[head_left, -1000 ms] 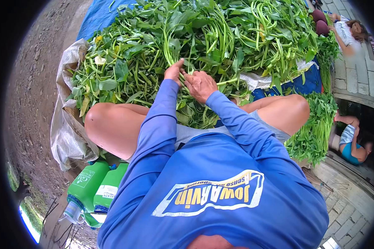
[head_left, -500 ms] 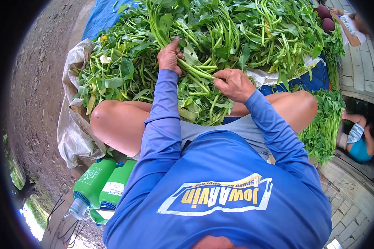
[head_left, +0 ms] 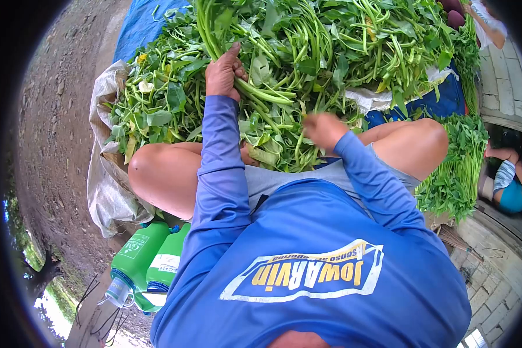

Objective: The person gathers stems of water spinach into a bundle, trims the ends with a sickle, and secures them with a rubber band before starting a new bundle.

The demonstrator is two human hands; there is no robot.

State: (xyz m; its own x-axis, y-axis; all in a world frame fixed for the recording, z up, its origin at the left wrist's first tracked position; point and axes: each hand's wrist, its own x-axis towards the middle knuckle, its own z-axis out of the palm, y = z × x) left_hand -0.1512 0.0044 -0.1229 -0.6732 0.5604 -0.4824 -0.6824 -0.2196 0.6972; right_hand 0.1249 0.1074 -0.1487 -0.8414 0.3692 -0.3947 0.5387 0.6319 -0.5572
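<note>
Outdoors, dirt ground (head_left: 52, 133). Greens pile (head_left: 354, 40) sits on sack (head_left: 107, 191) and blue tarp (head_left: 139, 23). Left hand (head_left: 223, 72) clenches long green stems (head_left: 261, 93). Right hand (head_left: 323, 129) blurred, grip can't tell.

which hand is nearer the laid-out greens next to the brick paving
Right. The right hand is just across the knee from those greens; the left hand grips stems farther off.
</note>
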